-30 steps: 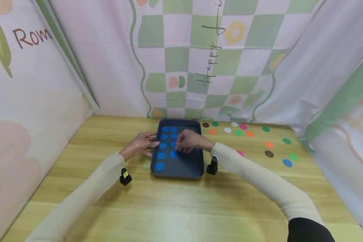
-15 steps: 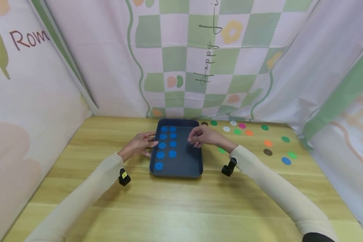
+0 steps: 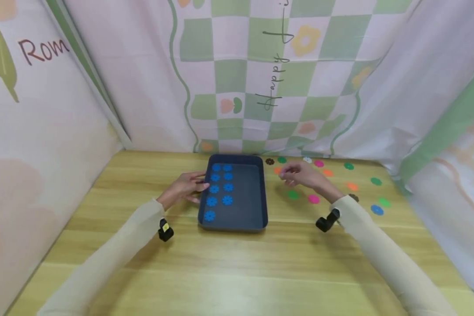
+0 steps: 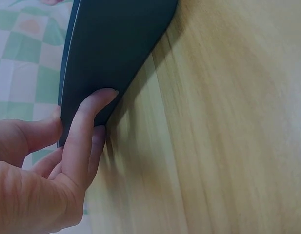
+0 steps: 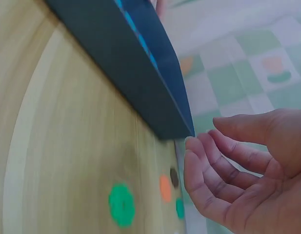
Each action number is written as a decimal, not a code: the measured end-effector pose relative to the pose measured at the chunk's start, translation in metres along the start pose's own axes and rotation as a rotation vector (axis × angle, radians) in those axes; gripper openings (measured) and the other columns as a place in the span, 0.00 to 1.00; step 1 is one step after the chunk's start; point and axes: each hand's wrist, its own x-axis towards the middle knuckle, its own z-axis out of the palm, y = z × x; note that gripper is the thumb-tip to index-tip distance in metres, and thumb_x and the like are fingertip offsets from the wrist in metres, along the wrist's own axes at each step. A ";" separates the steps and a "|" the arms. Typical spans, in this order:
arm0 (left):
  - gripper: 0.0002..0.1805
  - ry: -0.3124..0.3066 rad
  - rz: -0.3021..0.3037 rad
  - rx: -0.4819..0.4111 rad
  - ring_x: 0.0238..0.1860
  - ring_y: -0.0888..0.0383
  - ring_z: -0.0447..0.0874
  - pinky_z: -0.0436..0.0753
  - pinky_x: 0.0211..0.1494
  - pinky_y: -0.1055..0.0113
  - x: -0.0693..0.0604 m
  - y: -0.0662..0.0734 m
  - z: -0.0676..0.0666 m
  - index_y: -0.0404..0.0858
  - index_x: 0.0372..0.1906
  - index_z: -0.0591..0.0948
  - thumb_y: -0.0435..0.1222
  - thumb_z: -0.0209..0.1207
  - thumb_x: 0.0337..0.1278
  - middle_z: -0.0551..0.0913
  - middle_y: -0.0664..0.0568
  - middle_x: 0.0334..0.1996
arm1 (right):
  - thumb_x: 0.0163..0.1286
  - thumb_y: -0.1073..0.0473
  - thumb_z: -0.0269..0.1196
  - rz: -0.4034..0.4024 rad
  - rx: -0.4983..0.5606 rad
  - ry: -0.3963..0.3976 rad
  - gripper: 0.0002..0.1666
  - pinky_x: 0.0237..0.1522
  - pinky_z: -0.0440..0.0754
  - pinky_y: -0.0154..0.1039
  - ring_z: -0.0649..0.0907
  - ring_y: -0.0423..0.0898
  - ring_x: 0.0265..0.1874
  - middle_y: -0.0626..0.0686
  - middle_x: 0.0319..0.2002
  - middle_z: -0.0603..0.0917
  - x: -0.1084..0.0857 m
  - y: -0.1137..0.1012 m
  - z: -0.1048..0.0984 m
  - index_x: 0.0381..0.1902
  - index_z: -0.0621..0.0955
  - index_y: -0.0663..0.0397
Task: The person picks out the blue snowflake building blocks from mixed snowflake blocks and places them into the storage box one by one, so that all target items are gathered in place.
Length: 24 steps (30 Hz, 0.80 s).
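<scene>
A dark grey baking tray [image 3: 245,210] lies on the table, with blue flower-shaped pieces [image 3: 227,200] set in two columns along its left side. My left hand [image 3: 184,188] holds the tray's left edge. The left wrist view shows its thumb at the rim and its fingers [image 4: 78,139] against the outer wall. My right hand [image 3: 302,175] hovers right of the tray over scattered pieces, fingers loosely bent. Nothing shows between its fingers [image 5: 204,185] in the right wrist view. Nearest below it are a green piece [image 3: 293,194] and a pink piece [image 3: 314,199].
More flower-shaped pieces are spread over the table's right side, among them an orange one [image 3: 352,186], a blue one [image 3: 377,210] and a dark brown one [image 3: 270,161]. A patterned curtain [image 3: 256,101] hangs behind the wooden table [image 3: 237,272].
My right hand has left the blue pieces in the tray and moved right, past the tray's edge, to above the scattered pieces. The left hand has stayed at the tray's left edge.
</scene>
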 end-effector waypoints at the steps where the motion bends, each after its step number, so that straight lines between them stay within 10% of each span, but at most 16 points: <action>1: 0.36 -0.001 0.000 -0.001 0.71 0.35 0.74 0.93 0.43 0.61 0.001 0.000 0.001 0.39 0.84 0.57 0.34 0.57 0.79 0.59 0.33 0.81 | 0.80 0.61 0.61 0.006 -0.013 0.007 0.17 0.48 0.92 0.49 0.89 0.52 0.40 0.65 0.46 0.87 -0.004 0.004 -0.005 0.56 0.80 0.73; 9: 0.36 0.006 0.016 0.004 0.70 0.37 0.76 0.93 0.39 0.65 0.002 -0.003 0.001 0.37 0.84 0.57 0.33 0.56 0.79 0.58 0.32 0.80 | 0.79 0.57 0.63 0.049 -0.121 0.074 0.20 0.46 0.90 0.42 0.86 0.49 0.42 0.64 0.49 0.84 -0.031 0.035 -0.036 0.55 0.79 0.71; 20: 0.37 -0.010 0.015 -0.001 0.71 0.36 0.75 0.93 0.44 0.60 0.005 -0.005 0.000 0.38 0.84 0.56 0.34 0.57 0.79 0.58 0.32 0.81 | 0.82 0.57 0.59 0.168 0.037 0.260 0.29 0.48 0.91 0.37 0.87 0.34 0.38 0.40 0.42 0.87 -0.072 0.089 -0.074 0.67 0.71 0.76; 24: 0.37 -0.011 0.015 -0.010 0.70 0.37 0.75 0.93 0.44 0.60 0.005 -0.005 -0.001 0.40 0.84 0.56 0.34 0.57 0.79 0.59 0.33 0.81 | 0.83 0.61 0.55 0.162 -0.020 0.262 0.27 0.45 0.92 0.37 0.87 0.35 0.37 0.56 0.46 0.88 -0.088 0.103 -0.087 0.66 0.69 0.81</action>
